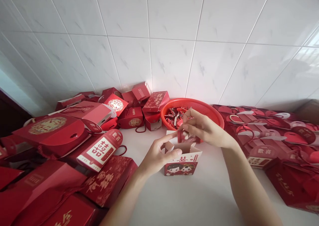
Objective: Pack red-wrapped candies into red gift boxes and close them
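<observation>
A small red-and-white gift box (181, 168) with two cartoon faces on its front stands upright on the white table, its top flaps open. My left hand (157, 154) grips the box by its upper left side, thumb on the front panel. Over the opening, my right hand (205, 128) pinches a dark red wrapped candy packet (187, 138), slightly blurred. Right behind the box sits a red plastic basket (216, 112), with several small red-wrapped candies (174, 115) inside. The inside of the box is mostly hidden from me.
Red gift boxes (107, 179) are heaped on the left, some lying on their sides. More red boxes (269, 136) stand in close rows on the right. A white tiled wall (171, 53) rises behind the white table (189, 202). A brown carton (307, 111) is at the far right.
</observation>
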`<state>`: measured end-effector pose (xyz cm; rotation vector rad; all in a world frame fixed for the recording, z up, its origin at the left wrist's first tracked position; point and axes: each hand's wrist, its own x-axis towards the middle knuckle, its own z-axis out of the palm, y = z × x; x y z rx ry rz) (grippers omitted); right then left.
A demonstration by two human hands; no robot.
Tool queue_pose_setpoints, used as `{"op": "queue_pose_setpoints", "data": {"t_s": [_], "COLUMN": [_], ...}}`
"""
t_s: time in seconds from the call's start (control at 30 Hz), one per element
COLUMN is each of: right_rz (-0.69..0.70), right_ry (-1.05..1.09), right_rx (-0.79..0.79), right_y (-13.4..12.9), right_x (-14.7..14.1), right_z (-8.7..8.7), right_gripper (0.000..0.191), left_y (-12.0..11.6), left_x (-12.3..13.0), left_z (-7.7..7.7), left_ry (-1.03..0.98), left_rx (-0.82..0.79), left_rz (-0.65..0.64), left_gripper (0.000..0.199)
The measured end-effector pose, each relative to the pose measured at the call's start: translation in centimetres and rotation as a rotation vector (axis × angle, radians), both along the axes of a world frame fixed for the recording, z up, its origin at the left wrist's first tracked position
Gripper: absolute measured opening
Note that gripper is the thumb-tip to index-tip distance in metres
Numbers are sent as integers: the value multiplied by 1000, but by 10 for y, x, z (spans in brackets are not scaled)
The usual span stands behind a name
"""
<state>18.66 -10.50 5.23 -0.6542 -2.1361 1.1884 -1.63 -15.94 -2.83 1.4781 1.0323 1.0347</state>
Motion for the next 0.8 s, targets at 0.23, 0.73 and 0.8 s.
{"op": "queue_pose_setpoints", "data": {"t_s": [0.23,0.73,0.8], "right_rz": [22,-639,-682], "right_ry": [-15,-634,-718], "right_rx": [44,174,151], "right_y": [-3,84,92], "right_x": [-5,58,59], "right_z": [0,-42,-50], "right_gripper": [9,21,24], "left_y": [-1,-1,-1], "left_x": [-1,-7,-7], "left_z": [1,-3,-3], "left_ry": [52,126,126], "left_rx": [-2,7,3], "left_rz": [27,-16,-15], "left_gripper": [62,64,65]}}
